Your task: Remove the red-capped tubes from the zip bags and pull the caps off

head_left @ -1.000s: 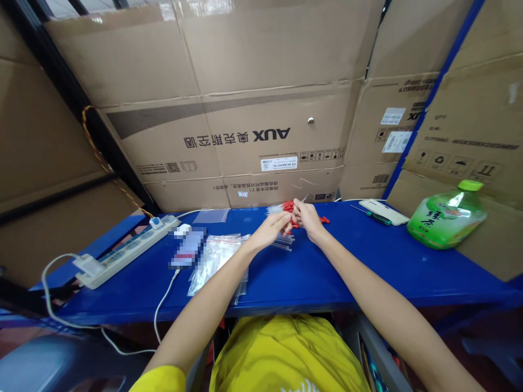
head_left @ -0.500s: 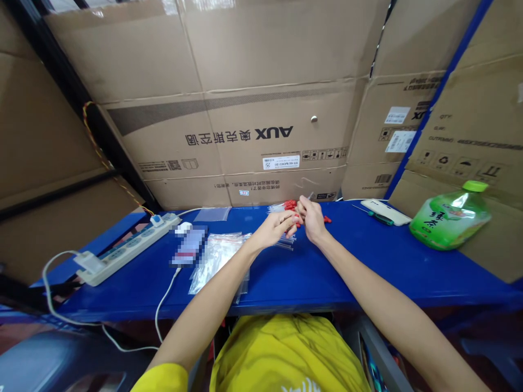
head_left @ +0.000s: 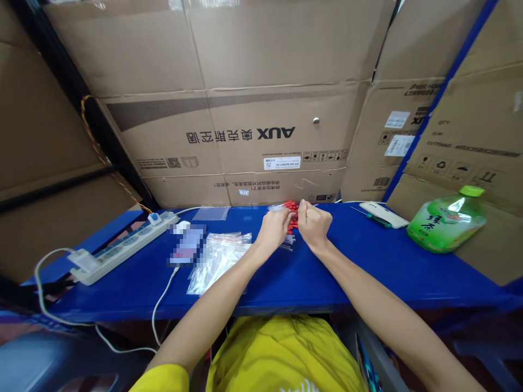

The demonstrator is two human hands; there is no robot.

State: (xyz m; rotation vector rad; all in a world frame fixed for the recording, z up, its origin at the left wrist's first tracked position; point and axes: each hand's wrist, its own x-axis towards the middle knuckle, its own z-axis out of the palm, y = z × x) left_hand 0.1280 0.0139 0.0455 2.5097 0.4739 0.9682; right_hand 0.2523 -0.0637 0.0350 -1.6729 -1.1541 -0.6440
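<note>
My left hand [head_left: 273, 227] and my right hand [head_left: 312, 224] meet at the back middle of the blue table [head_left: 347, 272]. Both have their fingers curled and pinched over a small pile of red-capped clear tubes [head_left: 291, 207]. The fingertips hide exactly which pieces each hand holds. A few more clear tubes [head_left: 286, 243] lie on the table just under my hands.
A stack of clear zip bags [head_left: 218, 256] lies left of my hands, beside a blurred phone [head_left: 186, 246] on a white cable. A white power strip [head_left: 122, 247] sits far left. A green bottle [head_left: 447, 220], a white device [head_left: 383, 212] and a screwdriver [head_left: 373, 218] lie right. Cardboard boxes [head_left: 245, 109] wall the back.
Both hands have drawn closer together and curled tighter over the red-capped tubes; my right hand turned its back toward me. The view shifted slightly.
</note>
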